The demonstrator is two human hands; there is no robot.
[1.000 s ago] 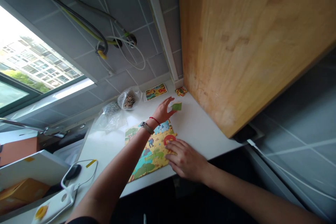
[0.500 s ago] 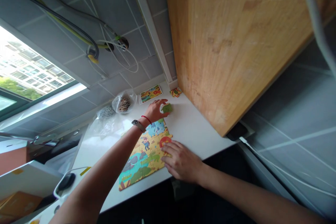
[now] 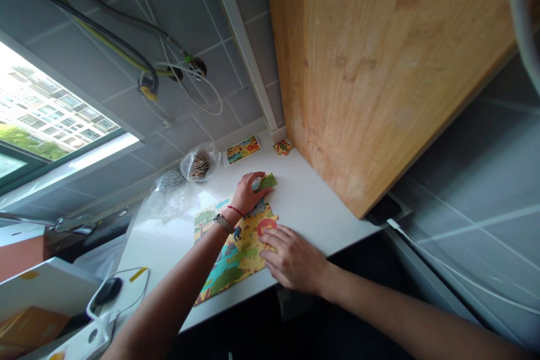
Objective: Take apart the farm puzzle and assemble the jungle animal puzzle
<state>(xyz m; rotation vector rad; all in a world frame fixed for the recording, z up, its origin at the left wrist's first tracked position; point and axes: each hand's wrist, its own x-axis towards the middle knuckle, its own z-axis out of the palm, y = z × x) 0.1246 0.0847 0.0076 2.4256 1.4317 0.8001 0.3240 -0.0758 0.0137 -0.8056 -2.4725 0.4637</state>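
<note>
My left hand (image 3: 248, 192) pinches a green puzzle piece (image 3: 268, 181) between thumb and fingers, at the far right corner of a colourful jigsaw puzzle (image 3: 230, 275). The puzzle lies flat on the white table (image 3: 304, 202) and shows animals, water and trees. Whether the pinched piece touches its neighbours I cannot tell. My right hand (image 3: 293, 256) rests at the puzzle's right edge, fingers stretched over the red-maned lion (image 3: 266, 226). My left forearm covers part of the puzzle.
Loose puzzle pieces (image 3: 283, 147) and a picture card (image 3: 242, 150) lie by the wall. Clear plastic bags (image 3: 201, 163) hold sticks and grey material. A large wooden board (image 3: 337, 67) leans at the right. A white cable and power strip (image 3: 95, 337) sit at the lower left.
My left hand has moved slightly towards me, bringing the green puzzle piece from beyond the puzzle down to its far right corner. My right hand stays in place.
</note>
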